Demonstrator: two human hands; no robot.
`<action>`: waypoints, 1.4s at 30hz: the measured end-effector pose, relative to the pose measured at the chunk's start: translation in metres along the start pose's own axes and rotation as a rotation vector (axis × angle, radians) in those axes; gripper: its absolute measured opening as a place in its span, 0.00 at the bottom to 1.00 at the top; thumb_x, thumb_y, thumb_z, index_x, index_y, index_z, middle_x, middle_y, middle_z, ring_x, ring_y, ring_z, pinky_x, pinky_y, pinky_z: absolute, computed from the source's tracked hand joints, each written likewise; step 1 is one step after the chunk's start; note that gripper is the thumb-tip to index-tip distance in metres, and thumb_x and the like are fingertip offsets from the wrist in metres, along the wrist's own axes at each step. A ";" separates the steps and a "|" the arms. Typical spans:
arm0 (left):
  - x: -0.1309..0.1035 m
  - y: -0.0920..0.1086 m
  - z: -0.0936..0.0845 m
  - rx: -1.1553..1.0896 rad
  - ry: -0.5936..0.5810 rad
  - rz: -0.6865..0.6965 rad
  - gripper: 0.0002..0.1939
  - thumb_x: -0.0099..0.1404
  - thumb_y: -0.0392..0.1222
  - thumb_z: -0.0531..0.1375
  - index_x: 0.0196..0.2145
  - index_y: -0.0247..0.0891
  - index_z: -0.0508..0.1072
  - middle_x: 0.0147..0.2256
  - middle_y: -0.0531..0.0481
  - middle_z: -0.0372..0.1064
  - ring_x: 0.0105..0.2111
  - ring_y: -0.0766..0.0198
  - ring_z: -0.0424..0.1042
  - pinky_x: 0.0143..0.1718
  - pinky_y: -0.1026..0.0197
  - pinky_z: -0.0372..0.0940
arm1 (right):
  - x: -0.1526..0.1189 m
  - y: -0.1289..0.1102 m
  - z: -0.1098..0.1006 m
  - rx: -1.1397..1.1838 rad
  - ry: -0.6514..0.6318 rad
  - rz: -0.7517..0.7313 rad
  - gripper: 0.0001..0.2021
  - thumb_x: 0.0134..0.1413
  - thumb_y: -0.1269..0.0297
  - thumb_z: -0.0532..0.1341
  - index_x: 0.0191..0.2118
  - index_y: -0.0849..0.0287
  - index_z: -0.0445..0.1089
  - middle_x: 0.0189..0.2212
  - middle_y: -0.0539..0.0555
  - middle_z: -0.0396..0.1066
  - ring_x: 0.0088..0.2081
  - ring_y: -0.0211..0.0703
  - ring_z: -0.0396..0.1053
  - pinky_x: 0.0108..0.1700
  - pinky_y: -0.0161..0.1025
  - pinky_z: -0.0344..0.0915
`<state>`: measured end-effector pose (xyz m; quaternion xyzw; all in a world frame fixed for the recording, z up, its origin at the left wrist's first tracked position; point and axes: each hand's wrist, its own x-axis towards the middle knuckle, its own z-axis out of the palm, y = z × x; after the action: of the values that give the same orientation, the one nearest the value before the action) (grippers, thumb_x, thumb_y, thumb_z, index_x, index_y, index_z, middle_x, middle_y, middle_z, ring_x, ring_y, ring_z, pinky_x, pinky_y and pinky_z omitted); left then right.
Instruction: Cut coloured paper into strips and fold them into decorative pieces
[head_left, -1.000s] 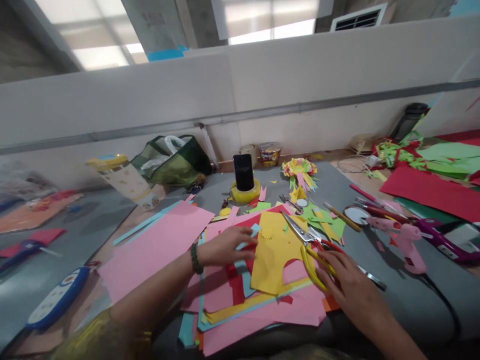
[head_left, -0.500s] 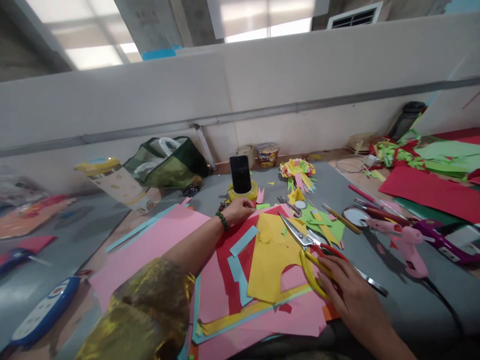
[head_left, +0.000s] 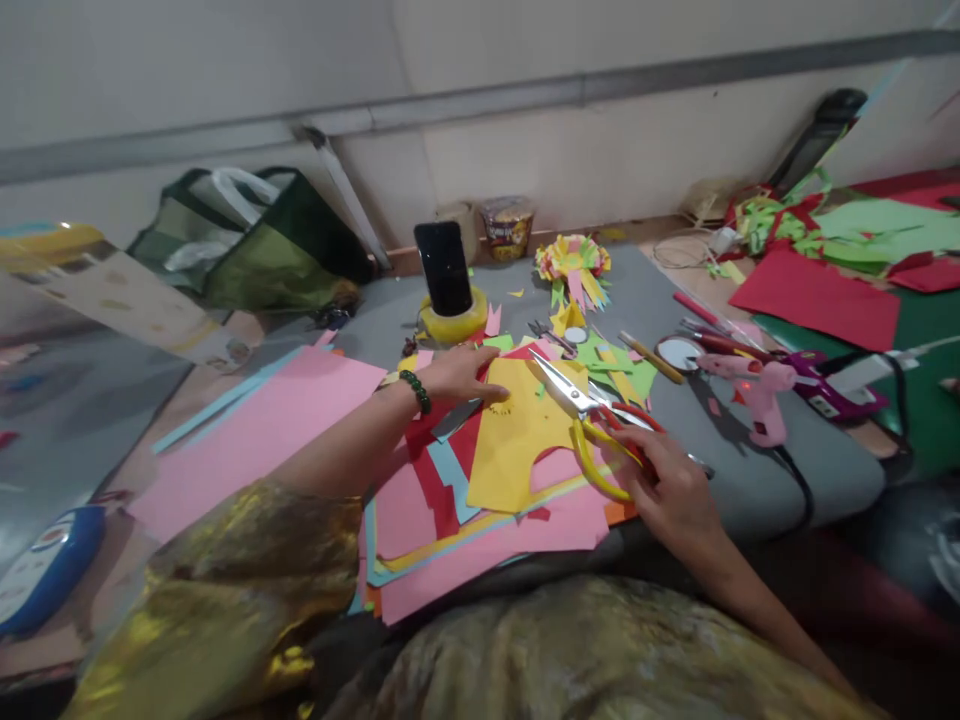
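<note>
Yellow-handled scissors [head_left: 580, 405] extend forward-left from our right hand [head_left: 666, 482], which grips them; our left hand [head_left: 452, 376], unclenched, overlaps the yellow paper [head_left: 504, 455].

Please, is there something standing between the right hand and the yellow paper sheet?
Yes, the yellow-handled scissors are between. The right hand grips their handle side, and their blades cross over the upper right part of the yellow paper sheet.
</note>
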<state>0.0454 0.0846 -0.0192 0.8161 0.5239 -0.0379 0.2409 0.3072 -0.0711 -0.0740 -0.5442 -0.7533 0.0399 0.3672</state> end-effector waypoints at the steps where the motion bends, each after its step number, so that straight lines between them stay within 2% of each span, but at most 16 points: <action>1: -0.001 0.000 0.002 0.029 -0.010 0.022 0.42 0.55 0.59 0.60 0.62 0.34 0.58 0.59 0.35 0.60 0.58 0.43 0.60 0.56 0.51 0.56 | -0.001 -0.002 -0.005 -0.002 0.000 0.005 0.10 0.61 0.64 0.52 0.42 0.56 0.69 0.39 0.58 0.77 0.41 0.49 0.75 0.41 0.45 0.72; 5: -0.005 -0.001 0.008 0.005 0.025 0.059 0.42 0.55 0.55 0.62 0.62 0.34 0.58 0.61 0.39 0.60 0.58 0.47 0.61 0.56 0.54 0.56 | -0.011 -0.008 -0.026 -0.019 0.009 0.085 0.08 0.60 0.64 0.54 0.40 0.54 0.70 0.40 0.57 0.77 0.42 0.49 0.75 0.42 0.45 0.71; 8: -0.008 0.001 0.008 0.020 0.076 0.102 0.35 0.59 0.49 0.60 0.60 0.30 0.60 0.55 0.40 0.66 0.53 0.51 0.66 0.53 0.57 0.60 | -0.020 -0.008 -0.037 -0.030 0.060 0.125 0.07 0.59 0.63 0.55 0.38 0.54 0.70 0.40 0.56 0.77 0.43 0.49 0.75 0.43 0.45 0.71; 10: -0.015 0.005 0.005 0.048 0.089 0.131 0.31 0.62 0.44 0.58 0.60 0.28 0.60 0.55 0.39 0.67 0.53 0.53 0.66 0.54 0.57 0.60 | -0.026 -0.005 -0.043 -0.041 0.093 0.143 0.07 0.59 0.63 0.55 0.38 0.54 0.70 0.40 0.56 0.77 0.42 0.49 0.75 0.41 0.44 0.72; 12: -0.027 0.011 0.003 0.091 0.119 0.139 0.30 0.63 0.43 0.57 0.60 0.27 0.61 0.59 0.35 0.61 0.57 0.47 0.61 0.58 0.51 0.55 | -0.030 0.000 -0.049 -0.059 0.119 0.150 0.06 0.59 0.63 0.56 0.38 0.53 0.70 0.39 0.56 0.77 0.41 0.48 0.76 0.39 0.43 0.72; 13: -0.036 0.015 0.004 0.120 0.147 0.133 0.30 0.65 0.45 0.55 0.61 0.27 0.60 0.61 0.32 0.58 0.59 0.42 0.58 0.59 0.44 0.52 | -0.032 0.003 -0.053 -0.073 0.127 0.154 0.06 0.59 0.63 0.56 0.38 0.53 0.70 0.39 0.56 0.77 0.41 0.48 0.76 0.38 0.42 0.72; 14: -0.046 0.020 0.005 0.144 0.164 0.135 0.33 0.65 0.49 0.56 0.62 0.27 0.58 0.62 0.29 0.56 0.61 0.38 0.55 0.60 0.40 0.50 | -0.033 0.006 -0.057 -0.087 0.129 0.160 0.07 0.59 0.63 0.55 0.39 0.53 0.70 0.39 0.56 0.77 0.41 0.48 0.76 0.38 0.42 0.72; 15: -0.057 0.026 0.009 0.169 0.163 0.162 0.39 0.61 0.55 0.60 0.63 0.31 0.57 0.63 0.29 0.54 0.62 0.37 0.53 0.61 0.40 0.49 | -0.035 0.010 -0.061 -0.102 0.122 0.162 0.07 0.59 0.63 0.55 0.39 0.53 0.70 0.39 0.56 0.77 0.42 0.49 0.76 0.38 0.42 0.72; 17: -0.080 0.036 0.021 0.250 0.083 0.249 0.51 0.51 0.65 0.64 0.65 0.39 0.55 0.65 0.32 0.49 0.64 0.36 0.49 0.61 0.39 0.48 | -0.038 0.017 -0.070 -0.125 0.083 0.156 0.08 0.59 0.60 0.55 0.38 0.52 0.70 0.39 0.56 0.77 0.42 0.49 0.76 0.39 0.43 0.72; 20: -0.107 0.048 0.043 0.258 -0.079 0.302 0.55 0.46 0.71 0.63 0.66 0.44 0.54 0.66 0.32 0.48 0.65 0.31 0.44 0.59 0.30 0.46 | -0.041 0.028 -0.081 -0.142 -0.006 0.145 0.12 0.59 0.56 0.53 0.36 0.52 0.72 0.36 0.56 0.78 0.39 0.50 0.76 0.38 0.44 0.72; 24: -0.120 0.047 0.059 0.236 -0.146 0.255 0.54 0.47 0.68 0.65 0.66 0.44 0.54 0.65 0.30 0.49 0.65 0.32 0.43 0.59 0.29 0.47 | -0.044 0.037 -0.092 -0.129 -0.066 0.168 0.14 0.59 0.52 0.53 0.34 0.52 0.73 0.36 0.56 0.79 0.36 0.49 0.77 0.35 0.43 0.73; 29: -0.127 0.033 0.056 0.187 -0.122 0.272 0.44 0.54 0.60 0.63 0.65 0.46 0.56 0.66 0.35 0.50 0.65 0.35 0.46 0.59 0.35 0.53 | -0.049 0.043 -0.107 -0.146 -0.001 0.169 0.15 0.58 0.50 0.54 0.34 0.52 0.73 0.33 0.55 0.79 0.32 0.48 0.77 0.31 0.41 0.72; 35: -0.135 0.029 0.049 0.171 -0.135 0.339 0.40 0.55 0.53 0.63 0.64 0.44 0.58 0.63 0.38 0.56 0.63 0.41 0.54 0.59 0.42 0.58 | -0.052 0.048 -0.104 -0.198 0.081 0.212 0.13 0.57 0.55 0.53 0.35 0.53 0.72 0.32 0.55 0.79 0.31 0.48 0.76 0.30 0.40 0.71; 39: -0.141 0.035 0.045 0.138 -0.108 0.349 0.33 0.56 0.49 0.61 0.59 0.46 0.64 0.57 0.41 0.63 0.56 0.44 0.63 0.54 0.47 0.64 | -0.047 0.055 -0.092 -0.250 0.091 0.220 0.12 0.55 0.60 0.52 0.37 0.54 0.72 0.34 0.56 0.79 0.34 0.48 0.77 0.31 0.41 0.71; 42: -0.146 0.036 0.045 0.140 -0.104 0.317 0.29 0.55 0.47 0.61 0.56 0.46 0.67 0.54 0.42 0.65 0.52 0.46 0.66 0.49 0.50 0.66 | -0.043 0.058 -0.084 -0.291 0.099 0.233 0.12 0.54 0.62 0.51 0.35 0.54 0.71 0.34 0.56 0.78 0.35 0.49 0.76 0.33 0.42 0.71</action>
<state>0.0201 -0.0692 0.0000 0.9001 0.3717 -0.0780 0.2134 0.4094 -0.1127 -0.0614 -0.6764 -0.6639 -0.0539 0.3142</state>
